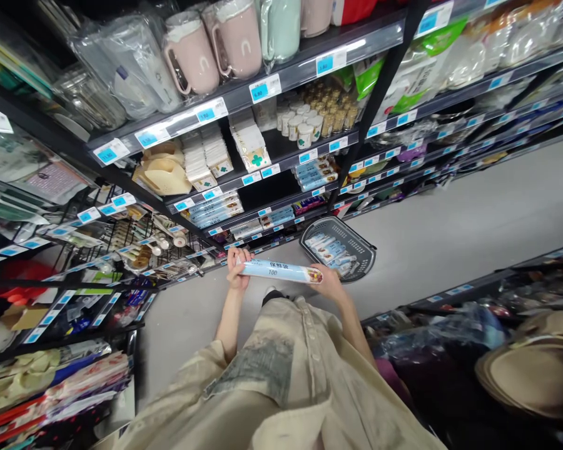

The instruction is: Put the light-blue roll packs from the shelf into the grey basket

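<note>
I hold a long light-blue roll package [279,271], printed with "100", level in front of me with both hands. My left hand [237,267] is closed round its left end. My right hand [327,282] grips its right end from below. Beyond the roll, a dark shopping basket [366,252] rests on the grey floor with several similar blue rolls inside. More blue roll packages [214,208] lie on a lower shelf straight ahead.
Black shelving with blue price tags runs along the aisle. Pink mugs [216,47] stand on the top shelf, small jars [304,125] and paper goods below. Another rack with goods stands at the right [473,294]. Grey floor [473,212] stretches down the aisle.
</note>
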Motion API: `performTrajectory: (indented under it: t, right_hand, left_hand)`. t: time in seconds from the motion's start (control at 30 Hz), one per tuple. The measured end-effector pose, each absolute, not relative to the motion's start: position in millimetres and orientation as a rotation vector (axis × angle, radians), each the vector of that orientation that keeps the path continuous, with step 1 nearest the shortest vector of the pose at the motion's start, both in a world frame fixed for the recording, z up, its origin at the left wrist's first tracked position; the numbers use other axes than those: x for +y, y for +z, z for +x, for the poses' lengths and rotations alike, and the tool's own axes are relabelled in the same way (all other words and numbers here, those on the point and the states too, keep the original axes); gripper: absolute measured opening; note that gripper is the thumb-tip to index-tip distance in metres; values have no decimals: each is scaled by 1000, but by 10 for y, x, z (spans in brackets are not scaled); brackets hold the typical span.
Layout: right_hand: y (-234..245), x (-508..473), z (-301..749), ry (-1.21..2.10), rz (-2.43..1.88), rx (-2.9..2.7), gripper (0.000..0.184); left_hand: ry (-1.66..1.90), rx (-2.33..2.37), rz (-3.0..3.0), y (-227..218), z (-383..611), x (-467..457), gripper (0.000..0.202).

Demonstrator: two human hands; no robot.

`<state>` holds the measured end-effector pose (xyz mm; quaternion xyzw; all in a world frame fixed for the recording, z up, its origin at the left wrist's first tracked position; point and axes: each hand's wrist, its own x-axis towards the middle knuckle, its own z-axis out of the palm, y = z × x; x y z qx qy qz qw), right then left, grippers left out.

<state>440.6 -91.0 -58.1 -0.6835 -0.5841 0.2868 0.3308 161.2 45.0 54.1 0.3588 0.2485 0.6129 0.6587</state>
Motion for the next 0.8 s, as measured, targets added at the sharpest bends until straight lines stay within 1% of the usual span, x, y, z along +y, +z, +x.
performTrajectory:
  t: [0.07,0.17,0.23,0.3,0.37,0.47,0.6,0.67,0.8]
  right_hand:
    - [-556,-903,4352,704,-1789,-1568,41]
    - [-509,-874,4321,459,-1806,-1508,35]
    - [-484,-844,4340,283,-1824,-1418,34]
    - [-477,-822,4372,184,-1841,-1357,34]
    - [-498,-820,4397,185,-1851,-1358,36]
    - [-578,-856,4388,284,-1868,-1429,39]
    - [-704,-906,4338,395,-1935,-1497,41]
    - [-746,-912,4335,405,-1964,-1522,39]
    - [-782,-923,4388,396,-1985,-1606,28]
  left_hand:
    - [1373,552,858,604,1553,484,56]
    - [1402,670,811,634,1549,539,58]
    - [1428,837,702,596,1605,568,53]
    - [1433,1027,547,520,1682,582,43]
    - [1427,1152,416,439,1751,577,38]
    - [1475,1176,404,372,1809,549,36]
    - [1527,1119,594,404,1832,558,49]
    - [1516,1117,633,435,1849,591,52]
    - [1509,1102,643,472,1883,641,48]
